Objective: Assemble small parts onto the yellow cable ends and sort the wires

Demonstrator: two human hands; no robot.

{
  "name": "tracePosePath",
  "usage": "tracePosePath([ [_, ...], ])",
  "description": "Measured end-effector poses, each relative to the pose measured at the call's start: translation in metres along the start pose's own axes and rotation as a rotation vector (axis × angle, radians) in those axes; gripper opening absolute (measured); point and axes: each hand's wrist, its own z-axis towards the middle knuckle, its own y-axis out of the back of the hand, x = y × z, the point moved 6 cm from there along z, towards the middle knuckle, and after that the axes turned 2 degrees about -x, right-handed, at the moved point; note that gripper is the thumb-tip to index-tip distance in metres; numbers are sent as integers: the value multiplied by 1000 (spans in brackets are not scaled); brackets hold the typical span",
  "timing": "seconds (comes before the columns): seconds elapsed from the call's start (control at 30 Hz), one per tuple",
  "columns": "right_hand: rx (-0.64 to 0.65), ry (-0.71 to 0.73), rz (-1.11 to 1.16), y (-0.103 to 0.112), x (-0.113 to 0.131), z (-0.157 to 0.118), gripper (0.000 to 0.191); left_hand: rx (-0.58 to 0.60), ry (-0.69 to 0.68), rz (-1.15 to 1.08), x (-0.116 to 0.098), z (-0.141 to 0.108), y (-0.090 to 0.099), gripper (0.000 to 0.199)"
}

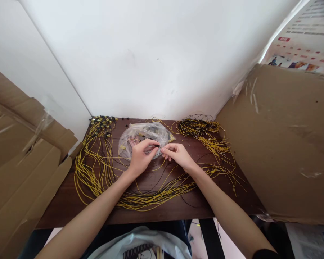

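My left hand (143,155) pinches a small black piece (157,145) between thumb and fingertips, above the middle of the table. Close to its right, my right hand (177,154) is closed with thumb and forefinger pressed on a thin wire end, the two hands' fingertips almost meeting. Behind and below them lies a clear plastic bag (148,128) with small yellow and dark parts in it. A long bundle of yellow and black wires (156,196) curves under both forearms. Its left end carries many small black and yellow connectors (102,124).
A coiled bundle of yellow and black wires (198,127) lies at the back right of the brown table (78,212). Cardboard sheets (286,144) stand on both sides, and a white wall (151,61) rises behind. A pale bag (140,242) rests at my lap.
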Motion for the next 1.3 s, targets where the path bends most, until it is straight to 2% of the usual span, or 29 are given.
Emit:
tracePosePath([
  [0.2, 11, 12, 7, -1, 2, -1, 29, 83, -68, 11, -6, -1, -5, 12],
  [0.33, 16, 12, 9, -1, 2, -1, 28, 93, -104, 28, -9, -2, -6, 11],
  [0.47, 14, 14, 5, -1, 2, -1, 29, 66, -42, -8, -6, -2, -4, 15],
  [0.63, 30, -14, -43, 0, 0, 0, 27, -36, 57, -100, 2, -1, 1, 23],
  [0.73, 28, -20, -53, 1, -1, 0, 25, -45, 69, -118, 4, -1, 2, 22],
  [1.13, 25, -15, -32, -1, 2, -1, 20, 99, -85, 21, -10, -1, -5, 13],
  [1.3, 24, -13, -28, -2, 3, 0, 20, 100, -136, 28, -13, -1, -6, 12],
])
